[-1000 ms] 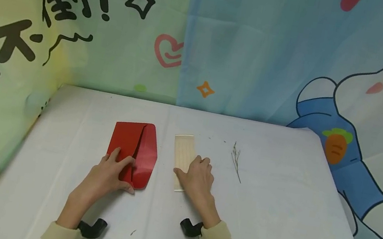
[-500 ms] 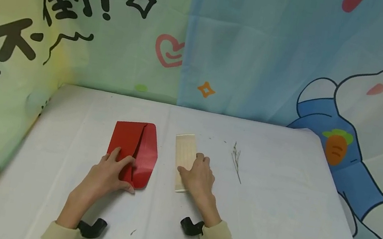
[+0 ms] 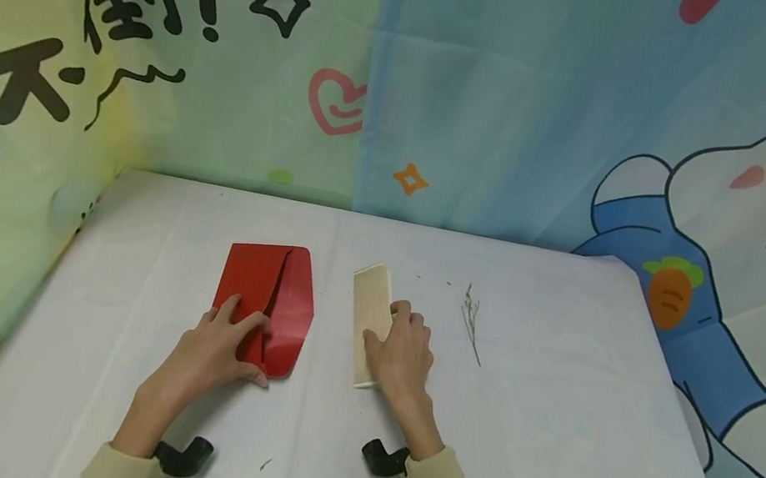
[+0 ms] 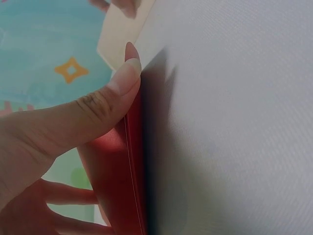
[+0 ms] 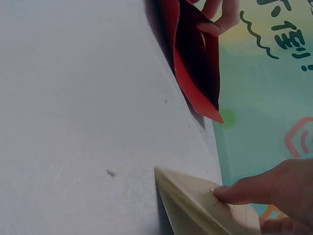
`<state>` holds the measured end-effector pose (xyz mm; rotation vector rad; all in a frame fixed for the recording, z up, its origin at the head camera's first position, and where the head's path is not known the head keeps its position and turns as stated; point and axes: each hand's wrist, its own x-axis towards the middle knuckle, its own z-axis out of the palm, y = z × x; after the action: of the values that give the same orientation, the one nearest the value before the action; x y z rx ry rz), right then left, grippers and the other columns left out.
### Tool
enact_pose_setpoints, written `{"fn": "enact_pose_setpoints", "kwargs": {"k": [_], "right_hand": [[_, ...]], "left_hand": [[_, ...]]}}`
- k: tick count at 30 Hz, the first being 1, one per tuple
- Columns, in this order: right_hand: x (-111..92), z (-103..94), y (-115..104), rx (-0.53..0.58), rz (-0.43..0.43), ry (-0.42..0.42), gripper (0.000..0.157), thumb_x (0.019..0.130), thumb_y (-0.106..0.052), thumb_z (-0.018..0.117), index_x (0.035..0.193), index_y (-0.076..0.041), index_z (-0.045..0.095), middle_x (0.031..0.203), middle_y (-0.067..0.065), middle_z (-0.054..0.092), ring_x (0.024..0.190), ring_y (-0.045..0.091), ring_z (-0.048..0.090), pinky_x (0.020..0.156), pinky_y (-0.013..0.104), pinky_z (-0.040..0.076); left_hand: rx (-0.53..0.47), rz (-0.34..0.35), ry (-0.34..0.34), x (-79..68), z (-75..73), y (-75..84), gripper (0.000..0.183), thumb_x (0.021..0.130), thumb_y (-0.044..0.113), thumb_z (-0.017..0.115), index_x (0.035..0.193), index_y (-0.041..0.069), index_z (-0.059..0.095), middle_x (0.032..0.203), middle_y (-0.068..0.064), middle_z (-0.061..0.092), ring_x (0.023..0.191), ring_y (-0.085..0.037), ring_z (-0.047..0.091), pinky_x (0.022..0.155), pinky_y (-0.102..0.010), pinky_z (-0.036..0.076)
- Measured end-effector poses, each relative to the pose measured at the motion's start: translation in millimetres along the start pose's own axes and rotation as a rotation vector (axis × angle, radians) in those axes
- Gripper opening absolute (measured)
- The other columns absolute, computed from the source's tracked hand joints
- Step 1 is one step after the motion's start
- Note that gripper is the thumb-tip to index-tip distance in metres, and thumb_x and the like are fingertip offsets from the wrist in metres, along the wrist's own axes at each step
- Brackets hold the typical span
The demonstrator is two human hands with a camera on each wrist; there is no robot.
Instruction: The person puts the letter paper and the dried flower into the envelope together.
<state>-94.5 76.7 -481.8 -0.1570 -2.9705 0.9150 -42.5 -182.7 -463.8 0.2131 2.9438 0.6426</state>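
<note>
On the left of the table lies a red envelope (image 3: 296, 301), its flap spread to the right and its mouth parted. My left hand (image 3: 215, 351) holds it, thumb at the near edge and fingers at the mouth. The gaping opening of the envelope (image 5: 195, 58) shows in the right wrist view. To its right, my right hand (image 3: 404, 361) pinches a cream folded paper (image 3: 371, 300) by its right side. That paper stands tilted, with its right side raised. In the right wrist view the thumb presses on the face of the folded paper (image 5: 195, 193).
A thin dried sprig (image 3: 471, 326) lies right of the right hand. Small dark bits are scattered on the white table (image 3: 585, 442). A printed curtain (image 3: 489, 105) hangs behind the far edge. Each wrist bears a black camera mount (image 3: 184, 457).
The right hand has shifted slightly to the right and raised the right side of the cream paper, which was flatter before. The left hand and red envelope have stayed in place.
</note>
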Motion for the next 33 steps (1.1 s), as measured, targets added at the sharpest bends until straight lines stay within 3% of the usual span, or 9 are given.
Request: {"fn": "enact_pose_setpoints", "kwargs": {"k": [6,13,20,24,27,33], "right_hand": [[1.5,-2.3,-1.0,0.065,0.003,-0.008,0.047,0.084,-0.024,0.073,0.126,-0.018,0.053,0.103,0.014,0.063,0.084,0.029,0.060,0.060,0.042,0.048],[3.0,-4.3,-0.7,0.233,-0.011,-0.043,0.054,0.086,-0.014,0.071,0.137,-0.009,0.053,0.107,0.016,0.064,0.082,0.025,0.058,0.067,0.034,0.048],[4.5,-8.6,3.5,0.414,0.049,-0.124,0.046,0.090,-0.013,0.062,0.135,-0.007,0.055,0.110,0.017,0.065,0.052,0.009,0.051,0.048,0.022,0.041],[5.3,-11.7,1.3,0.510,0.117,-0.174,0.038,0.090,-0.019,0.063,0.128,-0.014,0.061,0.109,0.012,0.068,0.063,0.013,0.060,0.062,0.027,0.048],[6.4,-10.0,-1.2,0.582,0.113,-0.206,0.038,0.090,-0.020,0.065,0.128,-0.016,0.060,0.108,0.013,0.069,0.079,0.016,0.067,0.073,0.029,0.051],[4.8,-2.2,-12.6,0.676,0.088,-0.271,0.042,0.090,-0.017,0.066,0.131,-0.012,0.055,0.106,0.016,0.067,0.074,0.015,0.067,0.063,0.028,0.052]], "left_hand": [[-0.001,-0.003,-0.005,-0.1,-0.5,-0.8,0.072,0.061,0.043,0.090,0.122,0.024,0.057,0.143,-0.028,0.039,0.120,-0.055,0.046,0.078,-0.065,0.051],[-0.008,-0.018,-0.020,0.5,-1.3,-1.7,0.071,0.061,0.044,0.090,0.122,0.025,0.057,0.145,-0.028,0.037,0.122,-0.055,0.045,0.077,-0.064,0.051],[-0.004,-0.018,-0.034,1.5,-2.3,-2.4,0.072,0.062,0.045,0.089,0.123,0.025,0.056,0.145,-0.028,0.037,0.122,-0.055,0.044,0.078,-0.063,0.051],[0.003,-0.025,-0.044,2.5,-3.0,-3.0,0.072,0.062,0.045,0.089,0.123,0.025,0.056,0.146,-0.028,0.036,0.123,-0.055,0.044,0.079,-0.063,0.051],[0.005,-0.021,-0.043,3.1,-3.3,-3.0,0.071,0.063,0.045,0.089,0.122,0.026,0.056,0.146,-0.028,0.037,0.122,-0.054,0.045,0.078,-0.062,0.052],[0.005,-0.010,-0.019,2.2,-2.0,-2.7,0.070,0.061,0.045,0.090,0.120,0.025,0.056,0.145,-0.028,0.038,0.120,-0.054,0.047,0.079,-0.064,0.051]]}}
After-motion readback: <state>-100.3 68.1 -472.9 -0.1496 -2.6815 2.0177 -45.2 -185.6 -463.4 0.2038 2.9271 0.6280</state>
